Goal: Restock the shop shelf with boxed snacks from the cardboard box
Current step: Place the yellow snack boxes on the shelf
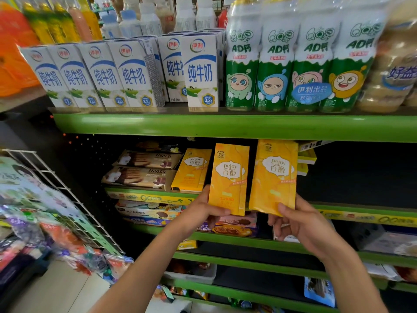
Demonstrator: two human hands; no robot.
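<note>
So, left hand [198,211] fingers wrap one glossy yellow Pejoy box [229,179] by its bottom, right hand [300,224] pinches a second flat Pejoy carton [274,177]; both upright before the green metal shelf [361,213].

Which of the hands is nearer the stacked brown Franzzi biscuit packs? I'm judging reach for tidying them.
Left. The left hand grips a yellow box just right of the Franzzi packs; the right hand holds another box farther right.

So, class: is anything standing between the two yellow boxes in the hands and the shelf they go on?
Nothing visible blocks them. The left hand and right hand each hold a yellow box before the shelf; its space right of the shelved yellow box looks open.
</note>
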